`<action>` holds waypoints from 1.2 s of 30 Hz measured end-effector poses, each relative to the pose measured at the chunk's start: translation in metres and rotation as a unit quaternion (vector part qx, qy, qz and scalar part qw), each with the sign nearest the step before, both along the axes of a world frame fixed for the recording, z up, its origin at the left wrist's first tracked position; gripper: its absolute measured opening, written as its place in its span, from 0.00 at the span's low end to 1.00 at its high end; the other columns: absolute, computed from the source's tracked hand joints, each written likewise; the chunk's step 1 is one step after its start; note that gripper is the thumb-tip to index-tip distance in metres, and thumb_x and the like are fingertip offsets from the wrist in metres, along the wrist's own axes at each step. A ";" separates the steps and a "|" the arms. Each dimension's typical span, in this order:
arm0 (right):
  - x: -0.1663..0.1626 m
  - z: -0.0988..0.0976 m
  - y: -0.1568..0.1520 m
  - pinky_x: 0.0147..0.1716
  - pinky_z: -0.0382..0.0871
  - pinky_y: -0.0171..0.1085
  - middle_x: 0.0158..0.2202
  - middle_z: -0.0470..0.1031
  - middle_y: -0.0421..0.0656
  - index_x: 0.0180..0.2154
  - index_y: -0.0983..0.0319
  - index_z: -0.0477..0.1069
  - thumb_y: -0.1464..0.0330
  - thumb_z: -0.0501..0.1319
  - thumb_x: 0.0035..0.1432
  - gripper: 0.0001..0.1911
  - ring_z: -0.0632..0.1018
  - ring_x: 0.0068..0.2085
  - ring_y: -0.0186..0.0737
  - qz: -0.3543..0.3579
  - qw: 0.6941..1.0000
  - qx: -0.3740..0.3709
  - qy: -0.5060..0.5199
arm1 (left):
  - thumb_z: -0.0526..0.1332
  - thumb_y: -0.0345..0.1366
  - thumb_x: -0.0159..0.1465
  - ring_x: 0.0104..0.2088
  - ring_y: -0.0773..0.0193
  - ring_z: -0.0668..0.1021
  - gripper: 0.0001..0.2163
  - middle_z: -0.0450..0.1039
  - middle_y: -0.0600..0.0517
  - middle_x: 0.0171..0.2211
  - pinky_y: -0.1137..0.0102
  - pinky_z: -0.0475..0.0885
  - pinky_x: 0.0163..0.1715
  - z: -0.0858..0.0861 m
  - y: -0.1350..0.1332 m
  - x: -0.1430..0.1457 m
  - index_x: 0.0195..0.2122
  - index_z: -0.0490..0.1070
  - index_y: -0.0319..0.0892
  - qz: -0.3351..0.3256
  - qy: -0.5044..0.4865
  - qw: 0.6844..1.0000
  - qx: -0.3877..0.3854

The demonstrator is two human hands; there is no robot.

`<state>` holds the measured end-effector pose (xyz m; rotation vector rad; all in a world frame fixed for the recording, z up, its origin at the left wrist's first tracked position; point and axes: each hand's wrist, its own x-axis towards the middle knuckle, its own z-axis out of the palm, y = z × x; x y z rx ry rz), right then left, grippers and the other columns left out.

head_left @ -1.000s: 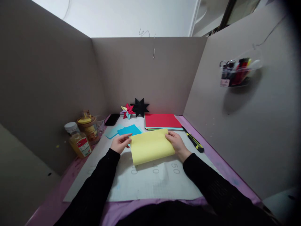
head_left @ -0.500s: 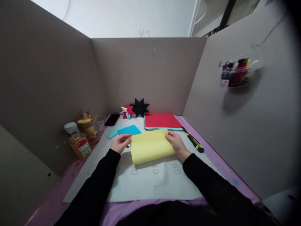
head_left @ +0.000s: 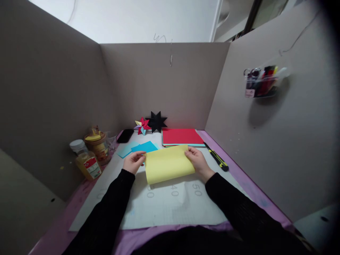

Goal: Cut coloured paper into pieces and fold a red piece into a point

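Yellow sheet (head_left: 169, 163) lies at centre of the grid cutting mat (head_left: 170, 207) on the worktop (head_left: 247, 184), near edge curled over as if folded toward the far side. Left hand (head_left: 134, 162) at the sheet's 9 o'clock edge: grip closed, thumb and fingers pinching the far-left corner. Right hand (head_left: 198, 162) at 3 o'clock: grip likewise pinched on the far-right corner. Holding both corners likely keeps the edges aligned. Blue squares (head_left: 143, 147) lie just beyond at 11 o'clock; red paper stack (head_left: 182, 136) at 12–1 o'clock; utility knife (head_left: 217, 159) at 3 o'clock, apart. Jars (head_left: 89, 156) at 9 o'clock, paper stars (head_left: 151, 123) against the back wall.
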<state>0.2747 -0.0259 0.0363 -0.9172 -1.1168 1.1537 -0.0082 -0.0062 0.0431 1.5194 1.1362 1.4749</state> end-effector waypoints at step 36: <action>-0.030 -0.029 0.017 0.21 0.67 0.34 0.23 0.75 0.41 0.34 0.62 0.66 0.74 0.58 0.37 0.16 0.77 0.25 0.42 0.054 0.976 -0.158 -0.137 | 0.62 0.27 0.37 0.15 0.65 0.72 0.08 0.68 0.57 0.12 0.73 0.63 0.17 -0.022 0.030 -0.038 0.22 0.73 0.41 0.038 0.251 0.943 -0.213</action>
